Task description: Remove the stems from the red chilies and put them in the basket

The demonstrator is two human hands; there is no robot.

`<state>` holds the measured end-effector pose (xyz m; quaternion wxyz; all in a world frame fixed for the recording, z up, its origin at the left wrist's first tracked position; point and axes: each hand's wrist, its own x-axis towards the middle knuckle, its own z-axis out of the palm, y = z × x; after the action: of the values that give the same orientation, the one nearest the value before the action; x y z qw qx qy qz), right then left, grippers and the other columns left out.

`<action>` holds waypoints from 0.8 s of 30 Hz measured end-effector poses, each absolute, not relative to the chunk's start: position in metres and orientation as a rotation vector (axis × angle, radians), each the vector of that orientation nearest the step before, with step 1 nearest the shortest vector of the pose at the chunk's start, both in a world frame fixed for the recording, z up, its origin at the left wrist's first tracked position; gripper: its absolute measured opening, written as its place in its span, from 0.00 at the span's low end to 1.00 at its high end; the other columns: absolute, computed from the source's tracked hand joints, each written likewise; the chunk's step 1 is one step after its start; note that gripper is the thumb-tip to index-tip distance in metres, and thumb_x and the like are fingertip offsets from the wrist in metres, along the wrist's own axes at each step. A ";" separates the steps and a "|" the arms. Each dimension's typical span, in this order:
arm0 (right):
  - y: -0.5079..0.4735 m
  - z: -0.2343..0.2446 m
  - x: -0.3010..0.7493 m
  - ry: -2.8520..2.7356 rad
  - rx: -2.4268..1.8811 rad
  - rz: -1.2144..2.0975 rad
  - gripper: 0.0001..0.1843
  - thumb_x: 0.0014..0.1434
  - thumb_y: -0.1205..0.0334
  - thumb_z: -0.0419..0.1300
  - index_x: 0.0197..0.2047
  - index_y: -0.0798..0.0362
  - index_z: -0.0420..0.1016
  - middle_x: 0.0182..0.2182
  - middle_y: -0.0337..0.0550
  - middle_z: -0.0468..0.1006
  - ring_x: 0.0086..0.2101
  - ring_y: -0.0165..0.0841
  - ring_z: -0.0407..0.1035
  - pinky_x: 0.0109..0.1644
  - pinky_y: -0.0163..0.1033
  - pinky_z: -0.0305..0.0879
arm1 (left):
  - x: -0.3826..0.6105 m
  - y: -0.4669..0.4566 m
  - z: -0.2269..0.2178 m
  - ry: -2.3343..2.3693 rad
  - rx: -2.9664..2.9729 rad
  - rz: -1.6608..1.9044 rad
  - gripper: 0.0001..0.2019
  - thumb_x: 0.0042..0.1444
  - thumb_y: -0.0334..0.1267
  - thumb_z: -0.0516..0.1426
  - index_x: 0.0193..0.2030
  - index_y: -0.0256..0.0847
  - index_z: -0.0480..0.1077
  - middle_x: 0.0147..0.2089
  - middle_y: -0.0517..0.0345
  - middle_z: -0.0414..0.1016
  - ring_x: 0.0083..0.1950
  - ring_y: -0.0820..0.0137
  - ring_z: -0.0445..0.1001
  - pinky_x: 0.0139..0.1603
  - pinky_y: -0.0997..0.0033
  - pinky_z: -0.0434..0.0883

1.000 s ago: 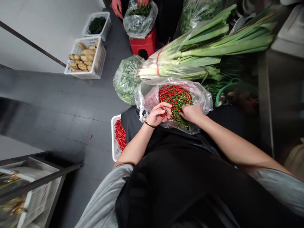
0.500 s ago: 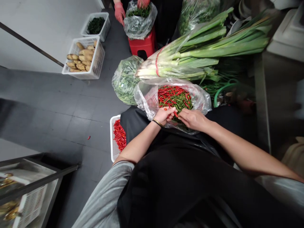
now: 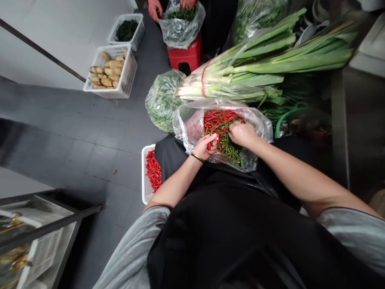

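Observation:
An open clear plastic bag (image 3: pixel 192 116) rests on my lap, filled with red chili peppers (image 3: pixel 221 117) and their green stems. My left hand (image 3: pixel 207 145) is curled round a few red chilies at the bag's near left side. Inside the bag, on the right of the pile, my right hand (image 3: pixel 241 134) has its fingers bent down among the chilies; the fingertips are hidden. Beside my left leg stands a white basket (image 3: pixel 146 192) with stemless red chilies (image 3: pixel 153 170) in it, partly covered by the black apron.
Beyond the bag lie bundled leeks (image 3: pixel 222 78) and a bag of leafy greens (image 3: pixel 164 100). A co-worker's gloved hands (image 3: pixel 155 10) work over a bag on a red stool (image 3: pixel 186 52). Baskets of brown roots (image 3: pixel 110 72) and dark greens (image 3: pixel 125 30) stand by the wall. Lower left is a metal rack (image 3: pixel 75 218).
My right hand has moved away from my left, forward into the chili pile. My left hand stays near the same spot, fingers closed round chilies. The view has shifted slightly.

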<state>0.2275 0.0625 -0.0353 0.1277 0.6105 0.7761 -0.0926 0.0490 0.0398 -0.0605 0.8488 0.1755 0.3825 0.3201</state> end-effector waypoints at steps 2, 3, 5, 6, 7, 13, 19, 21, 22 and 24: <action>0.052 -0.031 0.234 2.288 1.810 -0.294 0.19 0.66 0.57 0.47 0.46 0.60 0.75 0.44 0.60 0.76 0.39 0.43 0.72 0.37 0.41 0.62 | 0.055 0.037 -0.062 0.878 0.384 0.652 0.17 0.45 0.44 0.68 0.31 0.34 0.67 0.19 0.70 0.57 0.15 0.86 0.50 0.15 0.83 0.40; 0.044 -0.028 0.237 2.333 1.792 -0.312 0.19 0.66 0.57 0.47 0.45 0.59 0.75 0.43 0.58 0.76 0.39 0.42 0.72 0.37 0.40 0.62 | 0.058 0.036 -0.062 0.905 0.387 0.645 0.18 0.45 0.44 0.68 0.31 0.34 0.67 0.19 0.70 0.56 0.15 0.86 0.50 0.15 0.83 0.40; 0.027 -0.022 0.241 2.462 1.689 -0.360 0.20 0.67 0.56 0.46 0.43 0.59 0.74 0.40 0.57 0.75 0.36 0.40 0.71 0.35 0.39 0.61 | 0.065 0.034 -0.062 0.915 0.405 0.648 0.18 0.45 0.45 0.68 0.30 0.34 0.66 0.19 0.69 0.58 0.15 0.86 0.52 0.15 0.83 0.42; 0.020 -0.019 0.242 2.531 1.614 -0.396 0.20 0.67 0.56 0.45 0.43 0.59 0.74 0.39 0.56 0.75 0.34 0.39 0.70 0.34 0.39 0.60 | 0.067 0.034 -0.062 0.895 0.427 0.640 0.19 0.45 0.45 0.68 0.28 0.35 0.65 0.19 0.68 0.58 0.15 0.86 0.52 0.15 0.83 0.42; 0.014 -0.017 0.242 2.601 1.537 -0.444 0.21 0.68 0.56 0.44 0.42 0.59 0.73 0.37 0.55 0.74 0.33 0.38 0.69 0.33 0.38 0.59 | 0.068 0.033 -0.062 0.864 0.452 0.621 0.19 0.45 0.46 0.67 0.25 0.35 0.64 0.18 0.68 0.58 0.15 0.85 0.52 0.14 0.83 0.43; 0.022 -0.009 0.236 2.883 1.159 -0.949 0.16 0.67 0.58 0.45 0.36 0.54 0.71 0.33 0.47 0.72 0.32 0.33 0.66 0.38 0.37 0.61 | 0.059 0.033 -0.069 0.777 0.466 0.558 0.17 0.48 0.44 0.63 0.21 0.37 0.61 0.15 0.66 0.57 0.13 0.83 0.51 0.12 0.80 0.42; 0.029 0.015 0.211 2.678 0.657 -1.130 0.11 0.64 0.62 0.50 0.35 0.53 0.73 0.32 0.43 0.75 0.32 0.31 0.67 0.37 0.34 0.60 | 0.051 0.030 -0.073 0.687 0.455 0.561 0.18 0.50 0.45 0.63 0.23 0.36 0.61 0.15 0.69 0.53 0.13 0.84 0.49 0.13 0.81 0.41; 0.038 0.017 0.215 2.571 0.843 -0.916 0.12 0.63 0.56 0.53 0.37 0.52 0.75 0.34 0.43 0.77 0.32 0.32 0.68 0.36 0.35 0.59 | 0.051 0.031 -0.073 0.662 0.417 0.586 0.19 0.52 0.47 0.62 0.23 0.37 0.59 0.16 0.69 0.53 0.13 0.84 0.49 0.13 0.82 0.41; 0.045 0.016 0.219 2.528 1.005 -0.762 0.14 0.63 0.52 0.54 0.39 0.52 0.76 0.35 0.45 0.77 0.32 0.34 0.69 0.35 0.36 0.59 | 0.051 0.032 -0.074 0.644 0.398 0.588 0.20 0.53 0.48 0.61 0.23 0.37 0.58 0.16 0.69 0.54 0.13 0.84 0.49 0.13 0.82 0.42; 0.062 0.007 0.225 2.471 1.368 -0.424 0.22 0.63 0.46 0.53 0.48 0.54 0.75 0.42 0.52 0.77 0.36 0.39 0.70 0.36 0.39 0.60 | 0.051 0.032 -0.075 0.608 0.383 0.586 0.20 0.53 0.49 0.61 0.24 0.38 0.58 0.18 0.66 0.59 0.15 0.81 0.57 0.13 0.81 0.45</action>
<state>0.2253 0.0625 0.0072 0.1424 0.4742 0.8563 -0.1468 0.0515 0.0325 -0.0748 0.8945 0.1846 0.2933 0.2825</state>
